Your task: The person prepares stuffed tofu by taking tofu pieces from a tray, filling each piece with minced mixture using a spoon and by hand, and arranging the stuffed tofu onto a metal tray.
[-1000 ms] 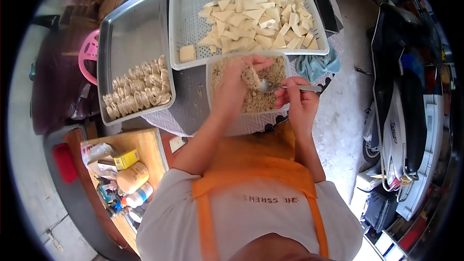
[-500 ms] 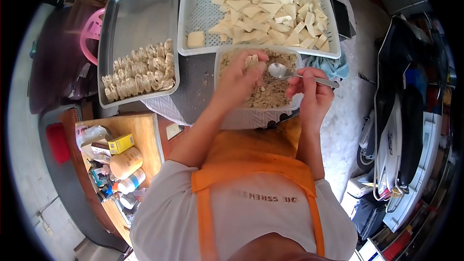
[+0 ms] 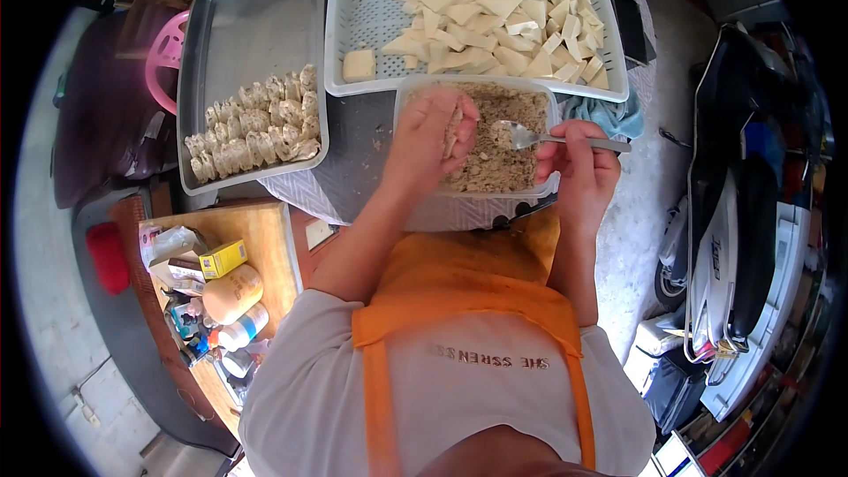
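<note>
My left hand (image 3: 427,140) is curled around a tofu piece (image 3: 453,130) speckled with filling, over the left side of a clear plastic tub. Fingers hide most of that piece. In my right hand (image 3: 579,163) is a metal spoon (image 3: 565,139), gripped by its handle at the tub's right edge. The spoon's bowl dips into the crumbly brown filling (image 3: 499,163) in the tub (image 3: 552,115). Behind it, a white perforated tray (image 3: 367,18) holds many pale tofu triangles (image 3: 495,9) and one block (image 3: 359,65).
At left, a metal tray (image 3: 256,18) carries rows of filled pieces (image 3: 252,128). A pink chair back (image 3: 164,62) is beside it. A blue cloth (image 3: 609,115) lies right of the tub. Bottles and boxes crowd a wooden table (image 3: 274,256) at lower left.
The spoon's bowl has gone from above the filling down into it. My left hand has turned and closed more around the tofu piece, shifting slightly left.
</note>
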`<state>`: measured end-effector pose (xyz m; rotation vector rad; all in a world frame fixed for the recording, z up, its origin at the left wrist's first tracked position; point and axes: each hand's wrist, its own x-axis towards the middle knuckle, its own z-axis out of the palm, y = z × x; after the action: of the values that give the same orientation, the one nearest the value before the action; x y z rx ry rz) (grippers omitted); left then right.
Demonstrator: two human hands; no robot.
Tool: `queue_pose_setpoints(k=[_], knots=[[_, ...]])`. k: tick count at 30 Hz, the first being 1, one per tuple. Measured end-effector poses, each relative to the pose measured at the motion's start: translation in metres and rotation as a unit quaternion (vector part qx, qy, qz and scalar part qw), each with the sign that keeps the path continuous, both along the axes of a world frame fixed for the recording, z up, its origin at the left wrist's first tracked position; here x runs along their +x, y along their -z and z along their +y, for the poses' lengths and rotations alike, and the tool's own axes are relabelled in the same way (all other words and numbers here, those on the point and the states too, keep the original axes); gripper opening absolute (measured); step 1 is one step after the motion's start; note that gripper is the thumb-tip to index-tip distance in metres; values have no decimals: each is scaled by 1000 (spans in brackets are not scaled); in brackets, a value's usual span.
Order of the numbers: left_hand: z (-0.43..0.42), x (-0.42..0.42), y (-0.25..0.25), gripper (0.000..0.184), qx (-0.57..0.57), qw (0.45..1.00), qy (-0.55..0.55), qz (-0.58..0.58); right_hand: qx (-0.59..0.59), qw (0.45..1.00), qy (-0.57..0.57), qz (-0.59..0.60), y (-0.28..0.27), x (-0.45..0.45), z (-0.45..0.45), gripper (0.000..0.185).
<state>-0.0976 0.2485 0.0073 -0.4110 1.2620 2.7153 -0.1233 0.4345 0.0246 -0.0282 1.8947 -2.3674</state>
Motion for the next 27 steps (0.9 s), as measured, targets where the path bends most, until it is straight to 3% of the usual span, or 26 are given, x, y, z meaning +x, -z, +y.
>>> queue_pose_setpoints(k=[3, 6, 9, 10, 12, 14, 17, 19, 20, 26, 27], knots=[[7, -4, -5, 29, -11, 999, 18, 28, -44, 999, 2, 31, -7, 5, -1, 17], [13, -2, -10, 27, -105, 993, 35, 29, 16, 997, 7, 71, -11, 15, -13, 12], [14, 1, 1, 24, -282, 952, 98, 71, 173, 958, -24, 228, -2, 20, -26, 6], [14, 1, -1, 23, -270, 957, 79, 70, 198, 939, -15, 280, -4, 22, -28, 3], [13, 3, -7, 22, -248, 966, 37, 64, 170, 946, -6, 277, -4, 24, -26, 4], [12, 0, 3, 18, -339, 924, 21, 175, 137, 956, 9, 258, -3, 26, -24, 7], [14, -3, 1, 25, -291, 951, 8, 103, 66, 966, 71, 239, 11, 27, -18, 14], [5, -4, -1, 32, -186, 982, 22, -8, 89, 967, 104, 213, 8, 23, -11, 16], [3, -5, 8, 38, -155, 986, 16, 65, 118, 968, 127, 183, 3, 22, -13, 19], [5, 3, 2, 42, -75, 994, 49, 64, 125, 983, 43, 124, 28, 13, -23, 15], [4, 3, -1, 42, -104, 992, 52, 59, 131, 983, 39, 125, 30, 14, -24, 15]])
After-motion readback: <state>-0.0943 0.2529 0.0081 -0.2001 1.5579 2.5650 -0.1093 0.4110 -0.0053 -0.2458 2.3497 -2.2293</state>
